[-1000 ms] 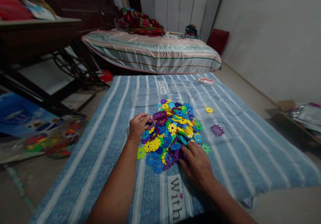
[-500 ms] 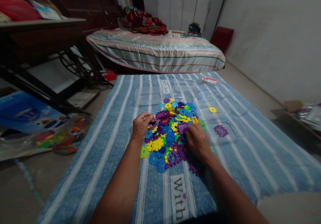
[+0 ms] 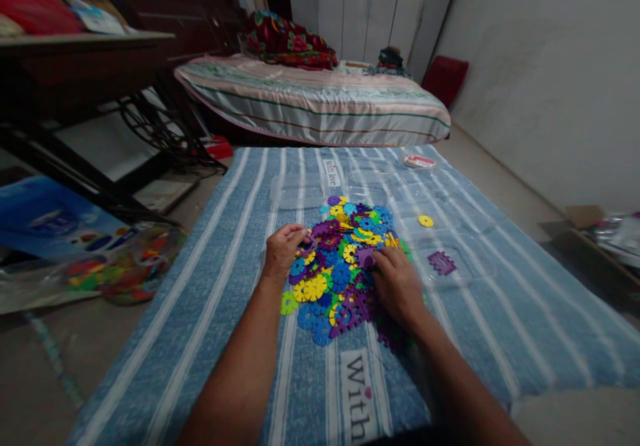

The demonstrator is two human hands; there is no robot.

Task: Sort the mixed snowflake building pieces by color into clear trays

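A heap of plastic building pieces (image 3: 315, 288), notched discs and toothed squares in yellow, blue, purple and green, lies on the striped cloth. At its left edge my left hand (image 3: 284, 251) has thumb and fingers closed on a purple piece, mostly hidden by the fingertips. My right hand (image 3: 399, 281) reaches over the heap's right side, its fingers curled at the edge of a flat purple building piece (image 3: 366, 257). More purple toothed pieces lie beneath that hand, partly in shadow.
Clear plastic trays stand beyond the heap, including one at the left (image 3: 297, 193). A purple square (image 3: 442, 263) lies in the right tray, a yellow disc (image 3: 425, 221) in another. A small clear pack (image 3: 419, 161) sits at the far edge. A bed (image 3: 320, 109) stands behind.
The view has shifted slightly. My right hand has tilted a little around the purple piece, which now shows more of its face. My left hand stays nearly still.
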